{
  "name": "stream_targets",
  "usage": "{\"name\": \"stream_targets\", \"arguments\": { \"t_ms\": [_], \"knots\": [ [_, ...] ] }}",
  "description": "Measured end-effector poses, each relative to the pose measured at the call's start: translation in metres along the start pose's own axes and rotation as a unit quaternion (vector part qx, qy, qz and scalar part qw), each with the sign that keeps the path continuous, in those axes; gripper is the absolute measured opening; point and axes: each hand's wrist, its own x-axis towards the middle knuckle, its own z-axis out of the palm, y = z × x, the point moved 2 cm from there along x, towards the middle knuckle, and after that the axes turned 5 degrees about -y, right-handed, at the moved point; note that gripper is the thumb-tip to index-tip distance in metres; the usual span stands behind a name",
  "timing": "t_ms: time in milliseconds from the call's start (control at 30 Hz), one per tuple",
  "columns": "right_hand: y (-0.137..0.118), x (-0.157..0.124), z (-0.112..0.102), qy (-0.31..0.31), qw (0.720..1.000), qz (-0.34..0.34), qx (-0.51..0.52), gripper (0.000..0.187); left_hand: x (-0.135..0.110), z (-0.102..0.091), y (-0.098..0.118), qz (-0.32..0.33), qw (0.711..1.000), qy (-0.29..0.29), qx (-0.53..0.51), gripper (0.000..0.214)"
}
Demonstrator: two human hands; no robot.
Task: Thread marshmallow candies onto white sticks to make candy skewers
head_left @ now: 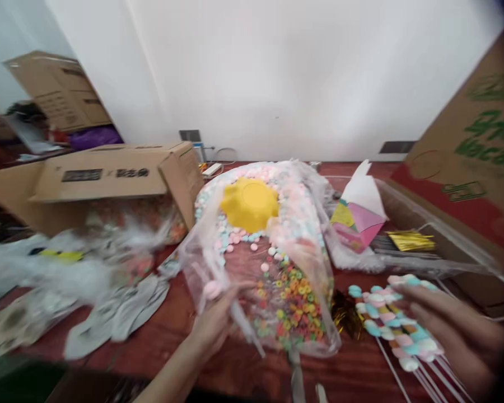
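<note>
Some full sticks point(397, 330) lie near on the right by the right hand point(449, 330), its fingers wide, while the left hand point(212, 327) pinches a mostly bare stick point(246, 333), and the bag point(277, 235) in the middle holds many more sweets.

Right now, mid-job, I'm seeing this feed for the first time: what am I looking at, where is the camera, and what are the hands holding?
There is no machine here: a person works with two bare hands. The single, blurred picture comes from a camera on their head, looking forward and down. The left hand grips a thin white stick in front of a clear plastic bag of colourful cereal rings. The right hand is open over pastel marshmallow skewers; whether it touches them, I cannot tell. Further back on the reddish-brown table are a yellow plastic bowl among loose pastel marshmallows, a brown cardboard box and a pink-and-yellow paper carton.
</note>
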Motion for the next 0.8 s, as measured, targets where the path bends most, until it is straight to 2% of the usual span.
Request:
{"name": "stream_targets", "arguments": {
  "t_ms": [33,67,100,167,233,300,367,467,567,633,700,800],
  "knots": [
    [-0.012,-0.031,0.017,-0.047,0.997,0.005,0.065,0.031,0.001,0.006,-0.003,0.014,1.0,-0.019,-0.001,0.044],
    [-0.024,-0.058,0.036,-0.124,0.982,0.041,0.136,0.036,0.002,0.013,-0.008,0.015,0.998,-0.058,0.005,0.047],
    [-0.038,-0.08,0.055,-0.183,0.958,0.092,0.202,0.041,0.002,0.021,-0.012,0.027,0.996,-0.081,0.014,0.049],
    [-0.068,-0.108,0.086,-0.239,0.908,0.148,0.312,0.044,-0.001,0.036,-0.022,0.04,0.991,-0.121,0.036,0.051],
    [-0.094,-0.115,0.108,-0.282,0.861,0.152,0.395,0.047,-0.01,0.048,-0.03,0.048,0.985,-0.153,0.068,0.053],
    [-0.109,-0.114,0.12,-0.332,0.812,0.14,0.46,0.045,-0.02,0.053,-0.037,0.03,0.975,-0.193,0.109,0.058],
    [-0.115,-0.115,0.126,-0.381,0.767,0.131,0.5,0.042,-0.027,0.053,-0.042,-0.014,0.959,-0.238,0.155,0.067],
    [-0.114,-0.124,0.136,-0.414,0.726,0.137,0.532,0.042,-0.032,0.05,-0.045,-0.045,0.942,-0.278,0.184,0.075],
    [-0.112,-0.134,0.143,-0.387,0.692,0.187,0.579,0.043,-0.032,0.049,-0.045,-0.01,0.942,-0.299,0.154,0.076],
    [-0.11,-0.135,0.139,-0.328,0.698,0.22,0.598,0.043,-0.033,0.05,-0.046,0.0,0.934,-0.334,0.124,0.08],
    [-0.103,-0.129,0.128,-0.231,0.737,0.218,0.596,0.038,-0.036,0.05,-0.05,-0.014,0.92,-0.376,0.108,0.083],
    [-0.082,-0.118,0.106,-0.022,0.818,0.143,0.557,0.027,-0.043,0.039,-0.057,-0.05,0.91,-0.388,0.138,0.075]
  ]
}}
